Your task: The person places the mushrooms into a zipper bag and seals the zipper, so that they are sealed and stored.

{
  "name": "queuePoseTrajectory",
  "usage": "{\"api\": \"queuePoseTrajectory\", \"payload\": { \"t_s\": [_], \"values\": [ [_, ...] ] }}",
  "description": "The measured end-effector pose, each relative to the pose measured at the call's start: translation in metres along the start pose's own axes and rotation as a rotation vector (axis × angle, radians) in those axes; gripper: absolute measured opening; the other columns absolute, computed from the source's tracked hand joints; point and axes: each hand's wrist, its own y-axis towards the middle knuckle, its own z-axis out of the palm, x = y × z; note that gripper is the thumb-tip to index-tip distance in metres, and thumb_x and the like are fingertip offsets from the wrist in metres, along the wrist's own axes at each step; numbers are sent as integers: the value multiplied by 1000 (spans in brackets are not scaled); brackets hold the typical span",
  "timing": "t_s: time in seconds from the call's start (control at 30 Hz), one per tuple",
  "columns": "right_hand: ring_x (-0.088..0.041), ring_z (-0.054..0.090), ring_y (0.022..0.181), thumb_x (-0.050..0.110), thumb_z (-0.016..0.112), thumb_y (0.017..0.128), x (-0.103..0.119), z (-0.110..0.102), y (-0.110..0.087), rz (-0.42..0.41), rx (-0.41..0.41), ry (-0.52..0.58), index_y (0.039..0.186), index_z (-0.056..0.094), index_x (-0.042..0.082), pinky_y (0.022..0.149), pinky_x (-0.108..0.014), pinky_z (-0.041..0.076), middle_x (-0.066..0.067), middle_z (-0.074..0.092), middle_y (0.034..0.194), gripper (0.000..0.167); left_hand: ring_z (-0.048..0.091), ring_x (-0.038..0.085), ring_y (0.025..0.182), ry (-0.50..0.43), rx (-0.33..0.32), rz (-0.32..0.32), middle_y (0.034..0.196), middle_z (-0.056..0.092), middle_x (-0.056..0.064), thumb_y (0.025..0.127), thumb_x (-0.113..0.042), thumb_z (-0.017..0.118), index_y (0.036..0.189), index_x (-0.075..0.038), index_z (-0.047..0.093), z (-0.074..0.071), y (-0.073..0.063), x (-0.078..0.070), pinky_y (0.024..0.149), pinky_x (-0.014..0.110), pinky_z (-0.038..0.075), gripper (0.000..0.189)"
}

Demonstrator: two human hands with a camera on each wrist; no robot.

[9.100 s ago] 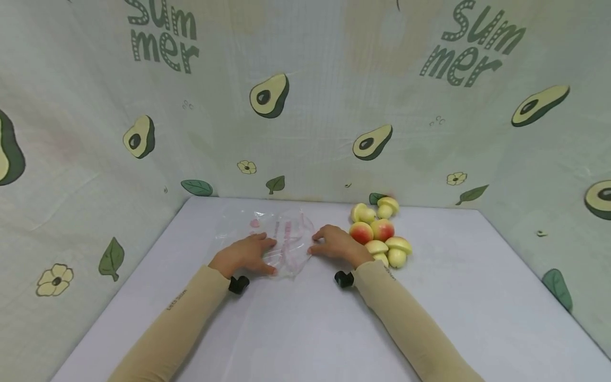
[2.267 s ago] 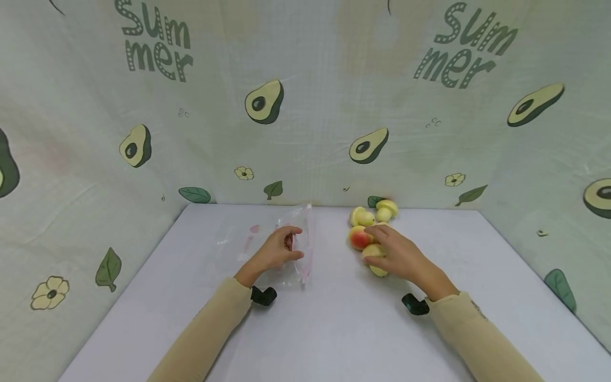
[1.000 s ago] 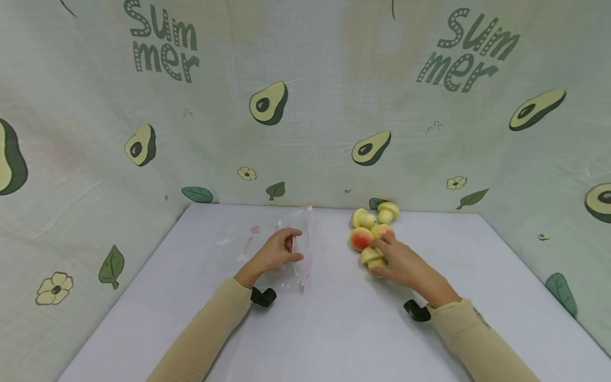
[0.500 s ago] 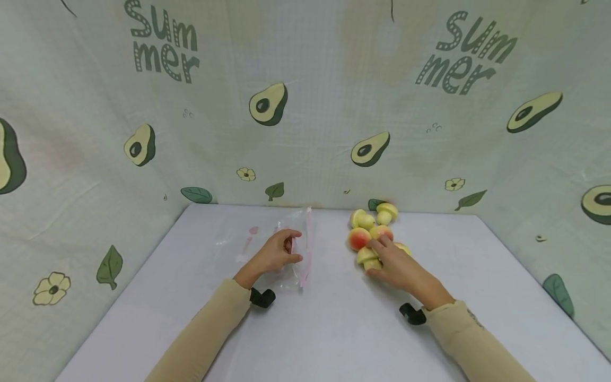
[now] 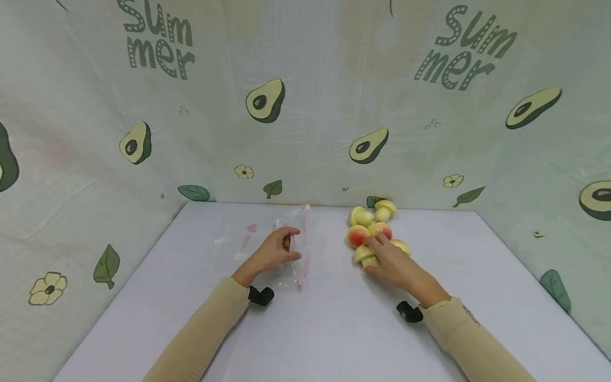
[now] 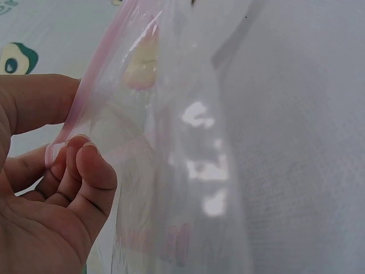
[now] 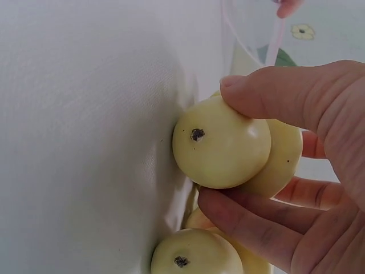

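My left hand [image 5: 272,252] holds the pink zip edge of a clear plastic zip bag [image 5: 300,268], its fingers curled around that edge in the left wrist view. The bag's mouth edge stands raised from the table and faces right. On the right, my right hand [image 5: 398,269] grips a pale yellow toy mushroom [image 7: 222,142], thumb on one side and fingers on the other. A second mushroom [image 7: 197,254] lies right beside it, partly hidden behind the hand in the head view. Two red-yellow peaches [image 5: 357,236] sit just beyond the fingers.
Two more mushrooms [image 5: 384,210] lie at the back of the group, near the table's far edge. A cloth backdrop [image 5: 315,106] printed with avocados rises behind and beside the white table [image 5: 305,329].
Earlier both hands were at the flat bag; its mouth edge has since been raised. My right hand moved right to the mushrooms and closed on the nearest left one, shifting it slightly left.
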Motion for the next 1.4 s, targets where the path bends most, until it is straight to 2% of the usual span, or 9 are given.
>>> {"api": "queuePoseTrajectory", "payload": {
  "t_s": [0.53,0.9,1.1,1.4],
  "values": [
    [-16,49,75,17,78,74,-1,3,3,-100,-50,28,117,53,9,68,-35,45,-8,47,104,51,45,15,70,-10,3,-3,80,47,5,76,-7,79,130,2,51,1,0,1,58,25,37,62],
    [-19,53,87,19,77,77,3,5,4,-136,-76,67,123,51,11,75,-39,47,-8,48,113,53,44,15,71,-41,0,-7,80,45,6,76,-5,79,129,2,50,1,-2,2,59,24,36,61],
    [-21,53,99,18,77,76,5,7,6,-187,-115,73,124,52,12,80,-40,49,-8,48,119,54,43,14,70,-54,4,-12,81,45,6,75,-3,79,128,3,49,1,-2,1,58,24,37,61],
    [-21,54,105,15,76,77,13,11,12,-207,-108,109,123,53,11,84,-39,49,-7,47,124,52,44,14,71,-39,-4,-22,81,46,5,75,-3,79,128,1,50,3,0,1,59,24,37,60]
  ]
}}
